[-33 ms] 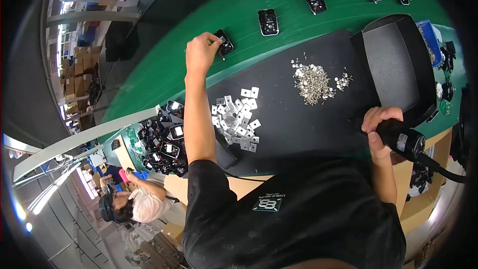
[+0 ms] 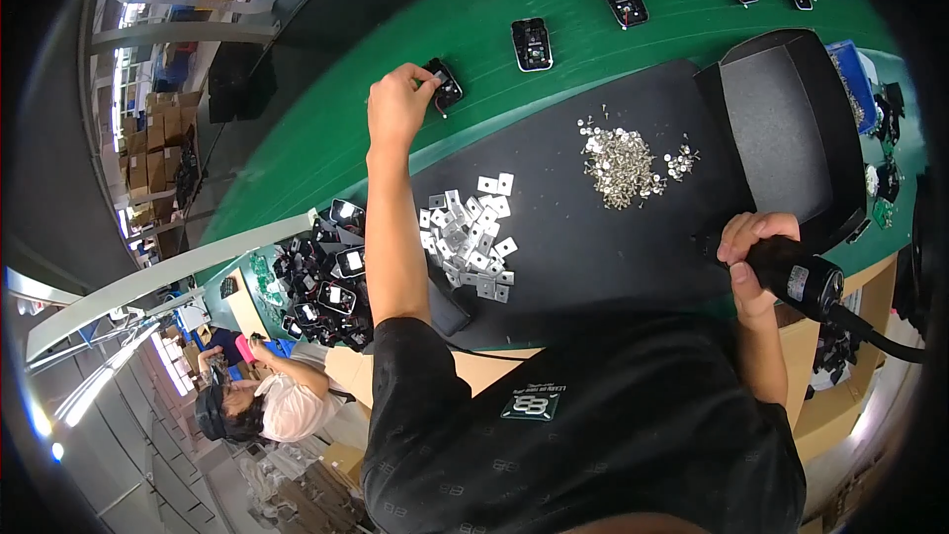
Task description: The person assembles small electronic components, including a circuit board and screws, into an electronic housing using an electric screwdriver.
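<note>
My left hand (image 2: 398, 107) reaches out over the green surface, thumb and fingers pinched together at a black device housing (image 2: 450, 89). Whatever small piece lies between the fingertips is too small to make out. A short wire sticks out of the housing's near end. My right hand (image 2: 751, 242) is wrapped round a black electric screwdriver (image 2: 799, 277) with a thick cord, its tip pointing left over the dark mat (image 2: 573, 257). On that mat lie a heap of square metal plates (image 2: 474, 237), each with a hole, and a pile of screws (image 2: 621, 168).
More black housings (image 2: 532, 44) stand in a spaced row along the green surface (image 2: 326, 148). A black open box (image 2: 776, 129) and a blue bin (image 2: 852, 84) are at the right. Many housings (image 2: 321, 282) are heaped at the left, beside a metal bar. Another person (image 2: 287, 400) sits farther left.
</note>
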The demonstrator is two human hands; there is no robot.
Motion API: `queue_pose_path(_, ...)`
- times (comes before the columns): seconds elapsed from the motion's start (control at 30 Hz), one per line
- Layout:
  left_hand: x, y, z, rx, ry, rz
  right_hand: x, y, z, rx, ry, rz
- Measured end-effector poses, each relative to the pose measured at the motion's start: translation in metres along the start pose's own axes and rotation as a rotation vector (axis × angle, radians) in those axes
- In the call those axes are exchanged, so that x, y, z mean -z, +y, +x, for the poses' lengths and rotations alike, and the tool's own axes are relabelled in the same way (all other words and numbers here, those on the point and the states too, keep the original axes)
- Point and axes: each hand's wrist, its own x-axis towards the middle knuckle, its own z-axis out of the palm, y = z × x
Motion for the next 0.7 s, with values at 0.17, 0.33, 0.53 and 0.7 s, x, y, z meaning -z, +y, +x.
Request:
queue_pose_path(0.17,-0.012,-0.011,0.010,0.013,0.125,-0.018,0.003,0.000,0.001,-0.005,0.008,0.003)
queue_pose_path(0.33,-0.004,-0.030,0.005,0.091,-0.033,-0.241,-0.004,0.001,0.005,-0.022,-0.026,0.012)
queue_pose_path(0.53,0.014,0.033,-0.099,0.078,-0.035,-0.688,-0.002,0.010,-0.005,0.092,0.101,-0.035)
queue_pose_path(0.7,-0.018,0.076,-0.184,-0.073,-0.139,-0.677,0.006,0.012,-0.004,0.041,0.000,-0.016)
